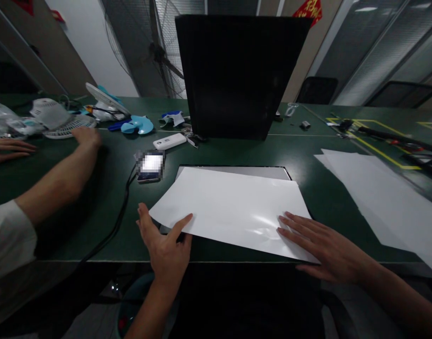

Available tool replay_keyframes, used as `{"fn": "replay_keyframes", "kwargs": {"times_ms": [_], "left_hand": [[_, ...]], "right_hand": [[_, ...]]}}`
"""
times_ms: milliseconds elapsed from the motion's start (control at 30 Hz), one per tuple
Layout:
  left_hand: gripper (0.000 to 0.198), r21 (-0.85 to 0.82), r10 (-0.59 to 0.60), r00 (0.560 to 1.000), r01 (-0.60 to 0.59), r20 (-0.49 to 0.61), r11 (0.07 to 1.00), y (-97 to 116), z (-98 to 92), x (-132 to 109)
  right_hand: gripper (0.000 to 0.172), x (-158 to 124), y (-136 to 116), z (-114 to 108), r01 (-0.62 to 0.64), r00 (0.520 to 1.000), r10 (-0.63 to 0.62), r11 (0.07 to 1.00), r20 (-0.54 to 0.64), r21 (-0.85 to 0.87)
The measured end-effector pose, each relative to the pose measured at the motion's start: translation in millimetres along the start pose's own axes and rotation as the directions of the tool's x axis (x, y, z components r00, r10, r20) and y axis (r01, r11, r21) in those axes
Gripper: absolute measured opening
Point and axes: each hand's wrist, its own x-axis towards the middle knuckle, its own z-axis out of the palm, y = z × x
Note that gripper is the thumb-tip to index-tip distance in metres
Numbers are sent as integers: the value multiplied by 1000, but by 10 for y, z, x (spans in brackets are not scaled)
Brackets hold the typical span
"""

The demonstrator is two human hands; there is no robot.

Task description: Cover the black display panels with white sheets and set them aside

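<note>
A glossy white sheet [223, 202] lies askew over a flat grey panel with a thin dark frame [251, 171], whose back edge shows past it. At the sheet's near left corner is my left hand [168, 247], fingers spread, the thumb lying over the edge and the other fingers beyond the corner. My right hand [322, 245] rests flat on the sheet's right end, fingers stretched out and the thumb below the near edge. Creases and light reflections mark the sheet beside those fingertips. Most of the panel is hidden under the sheet.
A large black panel [244, 77] stands upright behind. Left are a phone [150, 167], a black cable [122, 212], a white device [169, 141], blue fan blades [137, 125] and another person's arm [60, 179]. More white sheets [385, 197] lie on the green table [216, 153] at right.
</note>
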Motion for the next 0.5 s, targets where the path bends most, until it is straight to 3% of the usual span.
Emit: {"fn": "replay_keyframes", "kwargs": {"times_ms": [167, 367, 500], "left_hand": [[23, -26, 12, 998, -14, -65, 1000, -49, 14, -49], [34, 68, -7, 999, 4, 48, 998, -58, 13, -77], [37, 94, 78, 994, -85, 80, 992, -18, 39, -45]], "right_hand": [[78, -18, 75, -39, 14, 989, -22, 998, -146, -56], [79, -47, 180, 31, -118, 978, 104, 991, -181, -70], [72, -17, 186, 177, -173, 969, 159, 983, -192, -63]]}}
